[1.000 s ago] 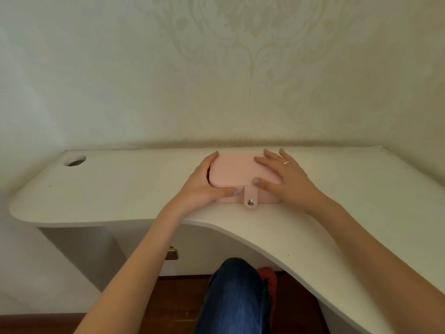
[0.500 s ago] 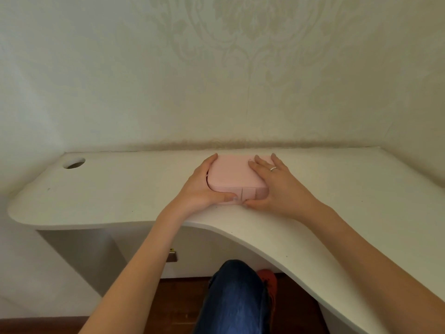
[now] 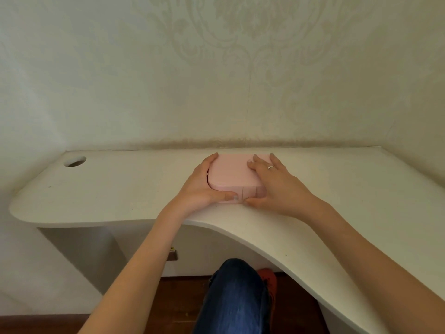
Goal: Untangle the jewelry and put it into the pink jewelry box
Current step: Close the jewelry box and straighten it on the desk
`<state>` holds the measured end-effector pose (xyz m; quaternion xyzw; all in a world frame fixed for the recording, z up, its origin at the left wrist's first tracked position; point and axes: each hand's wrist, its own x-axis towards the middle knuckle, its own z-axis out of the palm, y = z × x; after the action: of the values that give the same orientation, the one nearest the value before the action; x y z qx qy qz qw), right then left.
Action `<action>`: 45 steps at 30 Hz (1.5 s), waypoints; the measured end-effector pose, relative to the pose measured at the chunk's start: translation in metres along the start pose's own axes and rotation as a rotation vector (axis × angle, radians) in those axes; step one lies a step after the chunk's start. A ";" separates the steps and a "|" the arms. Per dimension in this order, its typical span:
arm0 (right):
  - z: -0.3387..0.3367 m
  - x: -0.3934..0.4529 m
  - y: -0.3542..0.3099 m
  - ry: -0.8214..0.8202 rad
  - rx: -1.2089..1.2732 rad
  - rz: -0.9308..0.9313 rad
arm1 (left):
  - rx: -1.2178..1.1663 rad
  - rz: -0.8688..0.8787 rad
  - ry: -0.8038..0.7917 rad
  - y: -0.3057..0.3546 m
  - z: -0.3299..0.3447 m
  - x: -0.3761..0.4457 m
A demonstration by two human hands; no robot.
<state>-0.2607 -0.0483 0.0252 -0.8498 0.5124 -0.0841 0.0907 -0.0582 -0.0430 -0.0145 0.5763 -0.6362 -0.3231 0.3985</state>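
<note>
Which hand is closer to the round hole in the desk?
Left. The left hand grips the pink jewelry box's side facing the hole; the right hand is on its far side.

The strap of the pink jewelry box [image 3: 234, 173], hanging loose with its snap showing a second ago, now lies flat against the front wall. The right hand [image 3: 277, 184] has slid nearer (thumb at the lower front edge, beside the left hand [image 3: 204, 186]).
</note>
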 end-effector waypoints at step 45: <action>0.055 0.102 0.005 0.266 0.433 -0.076 | 0.136 0.094 0.273 -0.034 -0.030 0.047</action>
<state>-0.2052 -0.1372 -0.0242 -0.8107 0.4575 -0.3062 0.1990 -0.0168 -0.0927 -0.0237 0.6100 -0.6229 -0.1791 0.4560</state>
